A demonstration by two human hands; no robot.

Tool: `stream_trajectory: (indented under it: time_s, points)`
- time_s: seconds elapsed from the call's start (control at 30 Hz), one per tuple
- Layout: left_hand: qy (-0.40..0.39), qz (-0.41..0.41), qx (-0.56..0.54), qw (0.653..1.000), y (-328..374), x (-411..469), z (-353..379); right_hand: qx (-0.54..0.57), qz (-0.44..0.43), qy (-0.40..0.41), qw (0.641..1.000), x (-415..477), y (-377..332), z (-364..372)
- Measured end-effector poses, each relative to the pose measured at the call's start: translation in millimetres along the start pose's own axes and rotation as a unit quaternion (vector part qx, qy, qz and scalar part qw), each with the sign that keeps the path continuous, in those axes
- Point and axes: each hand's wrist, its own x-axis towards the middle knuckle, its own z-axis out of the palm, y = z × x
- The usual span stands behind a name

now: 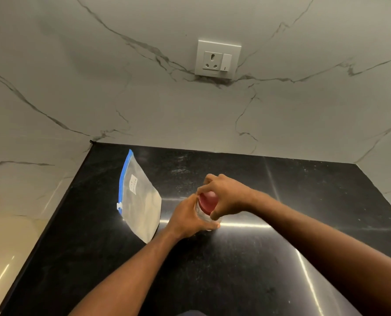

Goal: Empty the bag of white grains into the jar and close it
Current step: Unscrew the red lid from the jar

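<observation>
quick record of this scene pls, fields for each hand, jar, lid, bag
jar: upright on black counter
lid: red, on jar mouth; tightness unclear
left hand: holds jar side
right hand: grips lid from above
bag: flat on counter, left of jar, no hand on it

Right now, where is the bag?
In the head view, the bag lies on the black counter, left of the jar that the left hand and right hand hold.
</observation>
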Motion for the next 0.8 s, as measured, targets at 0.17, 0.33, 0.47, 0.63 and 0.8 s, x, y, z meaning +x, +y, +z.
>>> stream_trajectory:
  time_s: [0.17,0.33,0.47,0.63,0.8]
  points:
    - [-0.015,0.017,0.012,1.000,3.6,2.6,-1.0,-0.043,-0.106,-0.056,0.992,-0.1,7.0,-8.9]
    - [-0.022,-0.001,-0.003,1.000,-2.0,6.8,0.0,0.007,-0.016,0.045,0.999,-8.3,14.9,-11.5]
    - [-0.014,0.000,0.010,1.000,0.1,7.5,2.1,-0.138,0.067,0.051,0.987,-7.0,0.6,4.3]
    - [0.002,0.009,0.019,1.000,-0.8,6.5,4.6,-0.090,-0.014,-0.007,0.996,-2.5,-3.3,-4.2]
    - [-0.006,0.012,0.008,1.000,-1.8,3.9,5.0,0.127,-0.106,-0.049,0.985,-6.5,3.5,-17.2]
